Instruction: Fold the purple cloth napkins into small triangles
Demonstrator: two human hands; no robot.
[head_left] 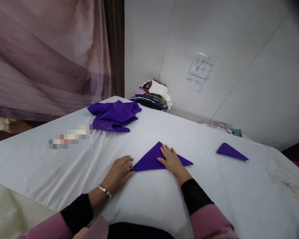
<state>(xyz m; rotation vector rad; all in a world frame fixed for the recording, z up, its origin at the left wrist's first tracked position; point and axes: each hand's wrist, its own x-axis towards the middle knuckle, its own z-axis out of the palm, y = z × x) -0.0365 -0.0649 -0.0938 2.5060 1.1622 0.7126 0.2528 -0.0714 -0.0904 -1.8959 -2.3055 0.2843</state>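
Note:
A purple cloth napkin (149, 159), folded into a flat triangle, lies on the white-covered table in front of me. At its left corner is my left hand (119, 170), its fingers curled and the thumb and a finger closed on the tip. My right hand (171, 160) rests flat on the napkin's right half with the fingers stretched out, covering part of it. To the right lies another purple napkin (232, 152), folded into a narrow triangle. A loose heap of purple cloths (116, 115) lies at the back left.
The white tablecloth (89, 172) has creases on the left. A blurred-out object (71, 136) lies near the purple heap. Folded clothes (153, 94) are stacked by the wall, with more fabric (218, 126) behind the right edge. A paper sign (201, 66) hangs on the wall; a curtain (49, 56) hangs left.

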